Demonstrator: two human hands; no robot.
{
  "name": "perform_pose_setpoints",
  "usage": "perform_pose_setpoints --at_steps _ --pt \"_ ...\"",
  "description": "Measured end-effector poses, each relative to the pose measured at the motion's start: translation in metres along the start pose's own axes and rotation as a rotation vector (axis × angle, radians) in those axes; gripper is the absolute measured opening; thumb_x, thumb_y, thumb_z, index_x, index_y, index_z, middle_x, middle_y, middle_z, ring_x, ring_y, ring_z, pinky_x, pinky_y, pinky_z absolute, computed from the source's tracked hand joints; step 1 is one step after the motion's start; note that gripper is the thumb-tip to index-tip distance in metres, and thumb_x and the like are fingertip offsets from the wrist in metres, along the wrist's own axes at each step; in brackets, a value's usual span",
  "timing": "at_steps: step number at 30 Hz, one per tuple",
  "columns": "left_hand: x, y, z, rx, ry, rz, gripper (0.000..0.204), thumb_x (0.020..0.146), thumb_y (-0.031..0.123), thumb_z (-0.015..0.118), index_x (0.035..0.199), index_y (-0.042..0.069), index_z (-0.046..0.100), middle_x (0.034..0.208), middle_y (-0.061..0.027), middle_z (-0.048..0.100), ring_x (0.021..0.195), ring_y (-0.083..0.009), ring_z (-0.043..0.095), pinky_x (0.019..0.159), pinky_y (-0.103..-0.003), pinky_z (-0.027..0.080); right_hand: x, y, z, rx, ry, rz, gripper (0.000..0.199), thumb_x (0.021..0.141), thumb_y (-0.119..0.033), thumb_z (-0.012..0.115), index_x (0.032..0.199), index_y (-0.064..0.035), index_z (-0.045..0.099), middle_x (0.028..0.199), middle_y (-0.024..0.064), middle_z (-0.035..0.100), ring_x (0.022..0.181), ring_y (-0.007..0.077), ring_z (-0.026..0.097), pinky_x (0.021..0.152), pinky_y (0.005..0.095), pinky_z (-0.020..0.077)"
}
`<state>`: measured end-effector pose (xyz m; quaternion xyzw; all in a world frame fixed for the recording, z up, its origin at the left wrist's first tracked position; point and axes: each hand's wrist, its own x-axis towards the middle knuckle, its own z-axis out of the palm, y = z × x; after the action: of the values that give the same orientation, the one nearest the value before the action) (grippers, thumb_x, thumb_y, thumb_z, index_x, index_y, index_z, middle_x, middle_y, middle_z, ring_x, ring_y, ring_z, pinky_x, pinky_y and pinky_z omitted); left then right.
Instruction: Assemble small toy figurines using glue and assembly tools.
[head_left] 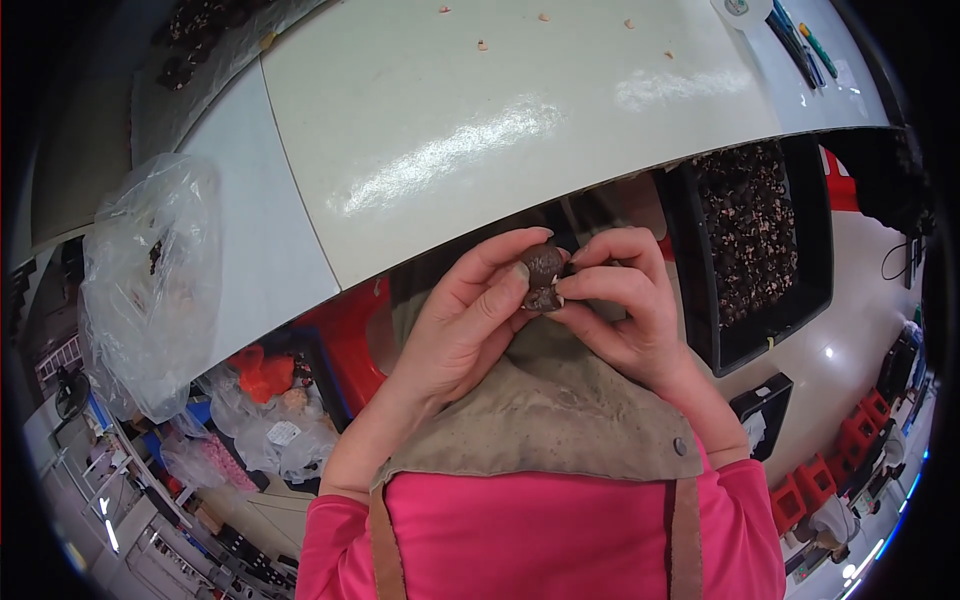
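Note:
A small dark brown rounded piece (543, 264), with a bulging upper part, a narrower waist and pale bits near its lower end, is held in front of my apron. My left hand (478, 312) pinches it from the left between thumb and fingers. From the right, my right hand (628, 300) is closed with its fingertips at the piece's lower end, where a pale scrap shows. Whether those fingertips also hold a small tool cannot be made out. Both hands are just off the near edge of the pale table (420, 120).
To the right stands a black crate (708, 290) full of dark pieces and pale scraps. Pens (795, 45) lie at the table's far right; more dark pieces (195, 40) lie far left. A clear plastic bag (155, 290) hangs over the left edge. Red stools (855, 430) stand on the right.

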<state>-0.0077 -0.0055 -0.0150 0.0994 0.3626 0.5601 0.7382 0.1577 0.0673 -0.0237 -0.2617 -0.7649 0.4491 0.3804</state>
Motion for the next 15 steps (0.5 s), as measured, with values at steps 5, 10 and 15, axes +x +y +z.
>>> perform_pose_setpoints --at_steps 5,10,15 --pt "-0.0013 -0.0013 -0.0014 -0.015 -0.026 0.056 0.04 0.088 0.009 0.06 0.126 0.007 0.047 0.118 -0.0085 0.054 0.111 -0.0178 0.052 0.095 -0.033 0.042 -0.0004 0.0005 -0.0016 -0.08 -0.022 -0.035 0.032 0.068 0.003 0.076 0.095 -0.0121 0.065 0.101 0.0057 0.049 0.083 0.0162 0.054 0.066 0.0245 0.048" --pt "-0.0007 -0.0009 -0.0006 0.196 -0.096 0.229 0.039 0.086 -0.006 0.057 0.123 0.002 0.047 0.123 -0.0093 0.052 0.113 -0.0134 0.05 0.096 -0.027 0.043 0.0003 0.002 0.0004 -0.053 0.02 0.001 0.037 0.066 0.004 0.076 0.098 -0.011 0.062 0.099 0.0066 0.051 0.086 0.0182 0.055 0.068 0.0262 0.0483" --pt "-0.0008 0.0019 0.0029 0.346 -0.087 0.28 0.041 0.088 -0.005 0.055 0.126 0.001 0.043 0.127 -0.0117 0.05 0.117 -0.0163 0.049 0.1 -0.03 0.041 -0.0006 0.0032 -0.0002 -0.013 0.028 0.058 0.042 0.065 0.004 0.076 0.101 -0.0082 0.058 0.099 0.0082 0.053 0.089 0.0209 0.055 0.071 0.0289 0.0485"
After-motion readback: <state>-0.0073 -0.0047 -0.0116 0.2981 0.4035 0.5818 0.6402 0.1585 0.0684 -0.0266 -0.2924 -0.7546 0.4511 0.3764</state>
